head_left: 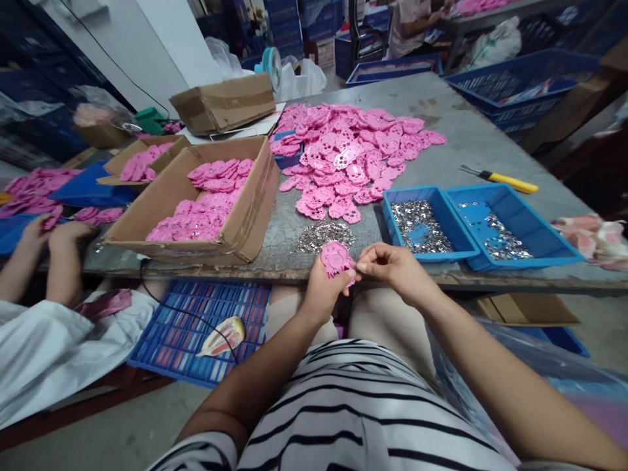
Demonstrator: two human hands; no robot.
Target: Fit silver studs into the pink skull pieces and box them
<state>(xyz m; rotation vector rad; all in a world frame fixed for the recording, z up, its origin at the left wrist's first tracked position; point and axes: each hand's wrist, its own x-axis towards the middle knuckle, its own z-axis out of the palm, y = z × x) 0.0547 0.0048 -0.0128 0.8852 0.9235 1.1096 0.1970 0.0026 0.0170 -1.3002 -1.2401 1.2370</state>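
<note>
A pink plastic part point(335, 256) with rounded, scalloped edges is gripped in my left hand point(324, 288), just in front of the table edge. My right hand point(392, 267) is closed in a pinch at the part's right side; whatever sits between thumb and forefinger is too small to make out. Right behind the part, a loose heap of small shiny metal pieces point(320, 237) lies on the grey table point(417, 98). Farther back spreads a large pile of similar pink parts point(350, 157).
Two blue trays point(473, 252) point(559, 252) hold small metal pieces. A yellow-handled tool point(513, 182) lies behind them. Left stands a cardboard box point(255, 216) of pink parts. A co-worker's hands point(63, 239) work at far left. A blue crate point(171, 327) sits below the table.
</note>
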